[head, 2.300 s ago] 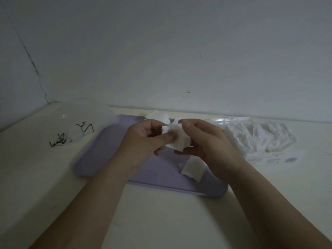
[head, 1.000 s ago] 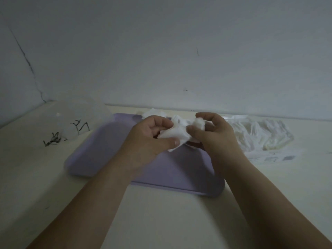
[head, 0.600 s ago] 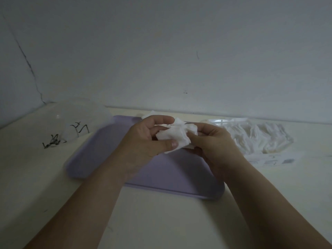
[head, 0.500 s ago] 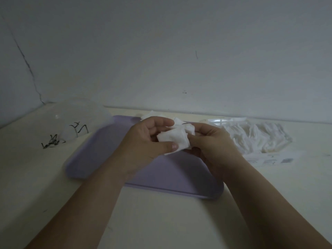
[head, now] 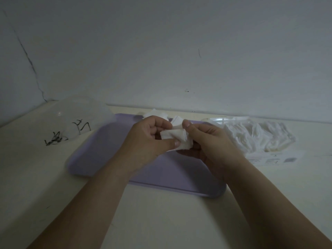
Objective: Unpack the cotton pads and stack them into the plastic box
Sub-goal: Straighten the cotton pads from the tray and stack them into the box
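Note:
Both my hands meet above the lilac tray [head: 100,155] and hold a small bunch of white square cotton pads [head: 177,138]. My left hand [head: 150,142] pinches the bunch with its thumb across the front pad. My right hand [head: 206,141] grips the bunch from the right, thumb on top. More loose pads [head: 156,114] lie at the tray's far edge, partly hidden behind my fingers. The opened clear pack with many white pads [head: 255,137] lies right of the tray. A clear plastic box [head: 217,120] shows only as a rim behind my right hand.
A clear plastic bag with black marks [head: 71,126] lies at the far left of the cream table. A printed paper label [head: 274,159] lies in front of the pad pack. The wall runs close behind everything.
A pad that lay on the tray 2.3 s ago is gone from there. Since then both hands have shifted the bunch slightly, the right thumb moving on top of it.

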Demonstrator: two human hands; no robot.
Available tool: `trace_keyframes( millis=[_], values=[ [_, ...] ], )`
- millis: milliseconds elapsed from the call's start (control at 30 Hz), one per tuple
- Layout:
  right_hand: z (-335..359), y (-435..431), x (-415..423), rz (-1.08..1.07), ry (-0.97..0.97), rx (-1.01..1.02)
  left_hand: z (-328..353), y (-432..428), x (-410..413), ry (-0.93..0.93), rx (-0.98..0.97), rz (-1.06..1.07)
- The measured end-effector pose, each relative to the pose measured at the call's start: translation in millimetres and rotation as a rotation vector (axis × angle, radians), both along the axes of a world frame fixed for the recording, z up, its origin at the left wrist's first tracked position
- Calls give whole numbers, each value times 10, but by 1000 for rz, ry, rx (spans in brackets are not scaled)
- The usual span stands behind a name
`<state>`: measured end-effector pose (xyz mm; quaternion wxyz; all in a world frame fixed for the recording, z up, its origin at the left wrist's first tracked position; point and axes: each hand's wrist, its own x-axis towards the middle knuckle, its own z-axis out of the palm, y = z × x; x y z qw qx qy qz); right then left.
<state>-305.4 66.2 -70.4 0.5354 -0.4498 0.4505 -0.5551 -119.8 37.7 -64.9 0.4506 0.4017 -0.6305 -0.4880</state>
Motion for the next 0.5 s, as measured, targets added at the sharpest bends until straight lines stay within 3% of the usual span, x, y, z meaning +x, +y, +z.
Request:
trace_keyframes(
  millis=[500],
  values=[
    [34,56,13,5,13,-25,-48,-13,-46,-81,-78,197]
  ],
)
